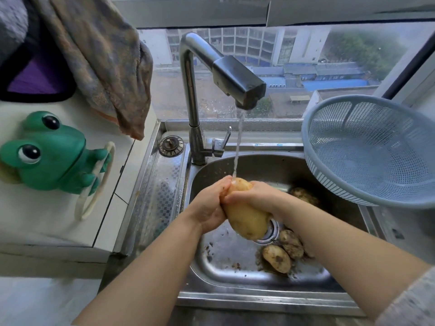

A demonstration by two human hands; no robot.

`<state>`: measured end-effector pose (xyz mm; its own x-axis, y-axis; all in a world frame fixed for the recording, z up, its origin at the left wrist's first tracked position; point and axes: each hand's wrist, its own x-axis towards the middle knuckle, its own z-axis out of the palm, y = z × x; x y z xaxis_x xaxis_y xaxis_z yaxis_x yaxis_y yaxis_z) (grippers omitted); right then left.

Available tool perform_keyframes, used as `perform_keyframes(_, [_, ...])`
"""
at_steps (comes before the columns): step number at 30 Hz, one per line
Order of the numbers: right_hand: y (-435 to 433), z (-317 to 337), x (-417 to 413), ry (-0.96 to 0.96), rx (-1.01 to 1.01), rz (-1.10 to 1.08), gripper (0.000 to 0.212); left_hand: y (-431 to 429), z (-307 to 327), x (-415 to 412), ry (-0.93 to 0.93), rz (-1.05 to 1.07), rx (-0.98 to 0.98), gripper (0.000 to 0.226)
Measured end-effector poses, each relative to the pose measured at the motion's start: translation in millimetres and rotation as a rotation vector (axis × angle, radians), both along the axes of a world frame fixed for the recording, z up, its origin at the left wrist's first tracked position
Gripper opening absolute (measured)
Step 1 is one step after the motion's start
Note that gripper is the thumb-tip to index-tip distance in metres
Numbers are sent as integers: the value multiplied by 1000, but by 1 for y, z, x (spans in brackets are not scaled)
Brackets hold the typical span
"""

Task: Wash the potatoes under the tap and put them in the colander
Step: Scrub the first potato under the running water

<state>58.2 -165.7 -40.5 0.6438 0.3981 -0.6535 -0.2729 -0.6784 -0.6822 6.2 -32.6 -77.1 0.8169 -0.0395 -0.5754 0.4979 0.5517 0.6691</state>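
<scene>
A large yellow potato [246, 217] is held over the steel sink [226, 274], its top end under the water stream running from the tap [240, 83]. My left hand [210, 203] grips its left side and my right hand [255, 196] wraps over its upper part. Three muddy potatoes lie in the basin: one at the back [304, 196], two by the drain [276, 258] [292, 243]. The pale blue colander [367, 149] sits tilted on the sink's right edge with nothing visible inside.
A green frog-shaped holder [49, 151] hangs on the white wall at left, under a draped towel [101, 57]. A sink plug [171, 145] lies on the left rim by the tap base. Dirt specks dot the basin floor. The window is behind the tap.
</scene>
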Motion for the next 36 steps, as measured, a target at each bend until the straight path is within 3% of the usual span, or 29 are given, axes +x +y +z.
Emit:
perform_keyframes(2, [2, 1, 1, 23, -17, -2, 65, 5, -10, 0, -16, -15, -44, 56])
perform_keyframes(4, [6, 1, 1, 7, -59, 22, 63, 0, -8, 0, 4, -26, 56, 45])
perform_keyframes(7, [11, 0, -1, -64, -148, 95, 70, -9, -5, 8, 196, 58, 219, 41])
perform_keyframes(10, [13, -3, -2, -80, -186, 145, 80, -7, -10, 13, 371, 137, 179, 49])
perform_keyframes(12, [13, -6, -1, -76, -204, 169, 83, -6, -11, 11, 382, 146, 90, 41])
perform_keyframes(14, [10, -7, 2, -47, -205, 156, 88, -9, -7, 3, 279, 138, 46, 36])
perform_keyframes(18, [7, 1, 10, 99, -165, 180, 75, -14, -8, -13, 91, 12, 78, 49])
perform_keyframes(22, [15, 3, 9, 46, -197, 245, 97, -12, -3, -2, 264, 48, 121, 42])
perform_keyframes(25, [18, 5, 6, 12, -181, 211, 90, -4, -11, 16, 462, 115, 71, 54])
perform_keyframes(28, [17, 5, 5, -35, -202, 142, 89, 2, -17, 26, 554, 153, 29, 50])
perform_keyframes(32, [21, 5, 5, -97, -275, 127, 80, 1, -22, 29, 570, 183, -9, 47])
perform_keyframes(36, [28, 1, 4, -110, -304, 143, 68, -5, -20, 26, 501, 232, 85, 39])
